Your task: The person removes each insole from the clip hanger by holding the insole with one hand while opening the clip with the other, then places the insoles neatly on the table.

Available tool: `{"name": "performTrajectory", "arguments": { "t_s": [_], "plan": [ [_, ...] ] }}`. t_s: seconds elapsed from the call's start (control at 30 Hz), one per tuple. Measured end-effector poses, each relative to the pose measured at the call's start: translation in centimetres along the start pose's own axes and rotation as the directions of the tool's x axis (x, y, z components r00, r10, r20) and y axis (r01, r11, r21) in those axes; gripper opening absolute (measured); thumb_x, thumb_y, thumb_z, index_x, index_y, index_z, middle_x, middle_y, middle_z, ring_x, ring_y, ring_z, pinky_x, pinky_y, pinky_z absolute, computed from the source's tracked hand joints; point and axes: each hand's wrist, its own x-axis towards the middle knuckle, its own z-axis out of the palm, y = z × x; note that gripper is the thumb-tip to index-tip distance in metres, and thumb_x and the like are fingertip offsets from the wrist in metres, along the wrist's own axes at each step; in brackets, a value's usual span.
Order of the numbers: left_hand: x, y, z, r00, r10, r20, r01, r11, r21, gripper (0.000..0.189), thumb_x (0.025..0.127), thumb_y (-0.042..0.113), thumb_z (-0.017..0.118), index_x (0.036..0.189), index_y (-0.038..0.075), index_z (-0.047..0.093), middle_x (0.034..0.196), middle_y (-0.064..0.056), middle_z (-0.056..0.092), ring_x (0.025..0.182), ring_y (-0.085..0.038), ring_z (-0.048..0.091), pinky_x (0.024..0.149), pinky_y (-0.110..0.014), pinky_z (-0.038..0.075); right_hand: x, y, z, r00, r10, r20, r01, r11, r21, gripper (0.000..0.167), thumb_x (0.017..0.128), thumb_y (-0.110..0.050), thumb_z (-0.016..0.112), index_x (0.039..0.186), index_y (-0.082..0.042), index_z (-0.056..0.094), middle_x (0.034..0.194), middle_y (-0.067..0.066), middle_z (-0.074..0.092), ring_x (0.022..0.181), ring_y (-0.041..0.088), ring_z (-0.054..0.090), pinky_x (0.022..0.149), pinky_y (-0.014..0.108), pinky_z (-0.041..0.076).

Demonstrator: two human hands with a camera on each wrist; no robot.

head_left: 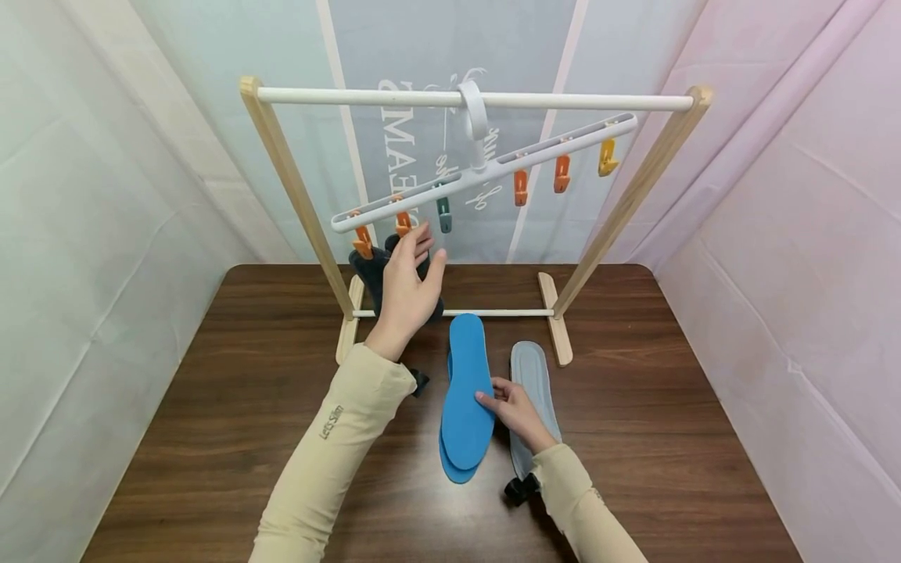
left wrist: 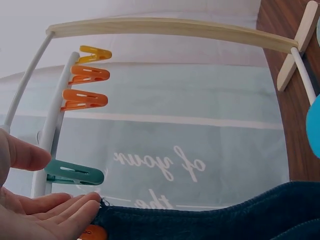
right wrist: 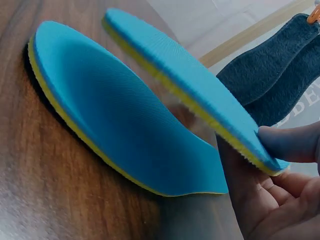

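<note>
My right hand (head_left: 519,410) pinches a blue insole (head_left: 468,391) at its edge, thumb on top. In the right wrist view this insole shows a yellow underside and is tilted up above a second blue insole (right wrist: 115,105), which lies on the table. My left hand (head_left: 411,289) is raised at the white clip hanger (head_left: 486,170), fingers extended and thumb apart. Its fingertips are beside an orange clip (head_left: 403,224), near a green clip (left wrist: 75,172) with nothing in it. Two dark insoles (head_left: 369,272) hang from orange clips at the hanger's left end, partly behind my left hand.
The hanger hooks over the white rod of a wooden-legged rack (head_left: 303,97) and slants, its left end lower. Toward its right end hang two orange clips (head_left: 561,173) and a yellow clip (head_left: 608,158). Grey insoles (head_left: 529,367) lie on the brown table (head_left: 655,438) beside my right hand.
</note>
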Motion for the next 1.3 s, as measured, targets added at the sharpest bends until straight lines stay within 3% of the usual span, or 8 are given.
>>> {"name": "performTrajectory", "arguments": {
  "t_s": [0.17, 0.4, 0.7, 1.0, 1.13, 1.3],
  "plan": [
    [-0.4, -0.4, -0.1, 0.999, 0.032, -0.030, -0.031, 0.999, 0.011, 0.045, 0.100, 0.013, 0.048, 0.141, -0.003, 0.039, 0.138, -0.022, 0.046, 0.128, -0.029, 0.048, 0.108, -0.031, 0.040, 0.0, 0.5, 0.2, 0.999, 0.036, 0.022, -0.036, 0.999, -0.005, 0.036, 0.094, -0.013, 0.061, 0.123, 0.007, 0.057, 0.103, 0.021, 0.070, 0.083, 0.020, 0.069, 0.073, 0.030, 0.056],
    [-1.3, -0.9, -0.3, 0.995, 0.058, -0.081, -0.057, 0.998, 0.006, 0.037, 0.099, 0.010, 0.049, 0.132, -0.006, 0.047, 0.127, -0.022, 0.052, 0.118, -0.031, 0.054, 0.101, -0.037, 0.046, -0.3, 1.2, 0.6, 0.998, 0.040, 0.054, -0.039, 0.999, -0.030, 0.036, 0.095, -0.010, 0.058, 0.125, 0.010, 0.055, 0.106, 0.024, 0.068, 0.087, 0.025, 0.067, 0.078, 0.036, 0.056],
    [-2.5, -1.7, -0.5, 0.994, 0.033, -0.108, -0.029, 0.999, 0.033, 0.033, 0.099, 0.010, 0.050, 0.128, -0.005, 0.050, 0.123, -0.020, 0.054, 0.115, -0.029, 0.055, 0.098, -0.035, 0.048, -0.5, 1.5, 1.2, 1.000, 0.006, 0.026, -0.004, 0.997, -0.075, 0.034, 0.094, -0.014, 0.061, 0.121, 0.007, 0.060, 0.098, 0.017, 0.070, 0.075, 0.014, 0.065, 0.068, 0.028, 0.054],
    [-3.5, -2.5, -0.8, 0.993, 0.031, -0.113, -0.028, 0.999, 0.027, 0.032, 0.098, 0.008, 0.051, 0.126, -0.008, 0.051, 0.124, -0.023, 0.054, 0.113, -0.031, 0.055, 0.096, -0.039, 0.049, -0.5, 1.9, 1.6, 1.000, -0.006, 0.003, 0.006, 0.994, -0.112, 0.032, 0.093, -0.014, 0.061, 0.118, 0.007, 0.061, 0.096, 0.019, 0.071, 0.076, 0.019, 0.067, 0.069, 0.030, 0.055],
    [-4.0, -2.9, -0.9, 0.994, 0.011, -0.112, -0.009, 1.000, 0.024, 0.033, 0.098, 0.009, 0.051, 0.126, -0.008, 0.051, 0.124, -0.023, 0.054, 0.112, -0.031, 0.055, 0.095, -0.040, 0.050, -0.6, 1.8, 1.9, 0.998, -0.047, -0.046, 0.037, 0.980, -0.193, 0.028, 0.091, -0.013, 0.064, 0.112, 0.005, 0.064, 0.084, 0.013, 0.070, 0.067, 0.015, 0.062, 0.062, 0.027, 0.052],
    [-4.5, -3.5, -0.8, 0.994, -0.016, -0.112, 0.018, 1.000, 0.021, 0.032, 0.098, 0.009, 0.052, 0.126, -0.007, 0.051, 0.123, -0.021, 0.055, 0.111, -0.031, 0.056, 0.094, -0.040, 0.050, -0.8, 1.5, 2.2, 0.984, -0.135, -0.113, 0.091, 0.941, -0.327, 0.021, 0.087, -0.011, 0.068, 0.100, 0.005, 0.066, 0.069, 0.006, 0.060, 0.057, 0.011, 0.050, 0.054, 0.025, 0.044]
  ]
}}
